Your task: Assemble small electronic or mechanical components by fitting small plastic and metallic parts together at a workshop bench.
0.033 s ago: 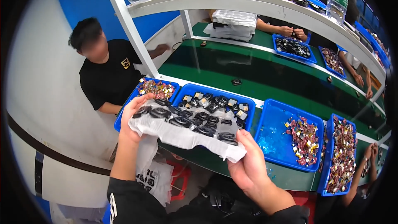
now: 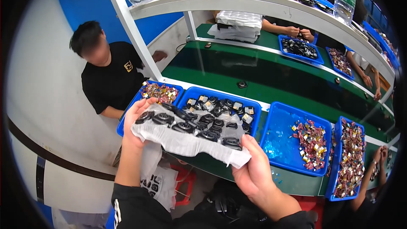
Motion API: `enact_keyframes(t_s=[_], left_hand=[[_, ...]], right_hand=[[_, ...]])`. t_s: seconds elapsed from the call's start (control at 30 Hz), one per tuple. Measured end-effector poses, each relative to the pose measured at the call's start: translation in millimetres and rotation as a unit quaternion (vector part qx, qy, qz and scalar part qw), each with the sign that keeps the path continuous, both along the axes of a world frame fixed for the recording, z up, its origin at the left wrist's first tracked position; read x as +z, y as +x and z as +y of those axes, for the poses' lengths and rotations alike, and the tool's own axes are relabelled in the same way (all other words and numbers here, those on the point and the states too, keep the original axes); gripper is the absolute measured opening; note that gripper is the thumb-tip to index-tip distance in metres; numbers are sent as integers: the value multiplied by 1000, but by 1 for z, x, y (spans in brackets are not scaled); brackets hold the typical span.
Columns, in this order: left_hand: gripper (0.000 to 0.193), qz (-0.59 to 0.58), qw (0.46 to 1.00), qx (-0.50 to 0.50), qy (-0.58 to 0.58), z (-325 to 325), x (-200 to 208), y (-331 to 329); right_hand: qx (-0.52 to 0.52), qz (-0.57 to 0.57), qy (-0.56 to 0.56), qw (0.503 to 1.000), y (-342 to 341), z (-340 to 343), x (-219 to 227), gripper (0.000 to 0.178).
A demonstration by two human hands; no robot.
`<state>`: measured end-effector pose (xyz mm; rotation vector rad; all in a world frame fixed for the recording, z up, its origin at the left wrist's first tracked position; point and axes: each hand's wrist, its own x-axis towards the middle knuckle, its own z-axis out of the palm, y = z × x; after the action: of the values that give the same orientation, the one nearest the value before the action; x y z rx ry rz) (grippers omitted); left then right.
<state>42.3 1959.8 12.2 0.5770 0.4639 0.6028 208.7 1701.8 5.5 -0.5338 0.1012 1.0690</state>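
Observation:
Held up in front of me is a tray lined with a thin white foam-like sheet (image 2: 190,140), its near edge hanging ragged. Several black plastic parts with round, ring-like centres (image 2: 184,127) sit on it in rows. My left hand (image 2: 135,121) grips the tray's left end, and my right hand (image 2: 256,171) clasps its right end, thumb on top. The tray tilts down toward the right. Just behind it is a blue bin (image 2: 259,109) of similar black parts, some with pale square pieces, partly hidden by the tray.
To the right, a blue bin (image 2: 277,142) holds small reddish pieces; a fuller one (image 2: 335,174) stands beside it. A green conveyor (image 2: 220,76) runs behind, beneath a white shelf (image 2: 237,1). A person (image 2: 110,68) sits at left. A red stool (image 2: 185,182) is below.
The tray has tipped very slightly, with its black parts a little differently angled. The hand of the person at left has shifted a bit. My grip is the same.

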Motion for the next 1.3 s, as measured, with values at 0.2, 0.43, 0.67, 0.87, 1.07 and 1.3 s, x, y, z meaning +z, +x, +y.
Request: enact_keyframes(t_s=[0.2, 0.43, 0.67, 0.87, 1.07, 1.3], left_hand=[[45, -62, 996, 54, 16, -25, 8, 9], [70, -113, 973, 162, 117, -40, -14, 9], [75, -30, 933, 148, 325, -47, -17, 18], [78, 23, 931, 185, 315, -31, -3, 9], [80, -30, 946, 166, 275, 45, 2, 20], [79, 51, 943, 93, 316, 14, 22, 32]], right_hand=[[-17, 34, -22, 999, -2, -3, 6, 13], [4, 47, 2, 999, -4, -5, 7, 14], [52, 30, 6, 998, -6, -13, 2, 14], [57, 14, 0, 998, -10, -16, 18, 17], [53, 39, -6, 998, -1, -16, 24, 22], [108, 49, 93, 988, -23, -18, 9, 16]])
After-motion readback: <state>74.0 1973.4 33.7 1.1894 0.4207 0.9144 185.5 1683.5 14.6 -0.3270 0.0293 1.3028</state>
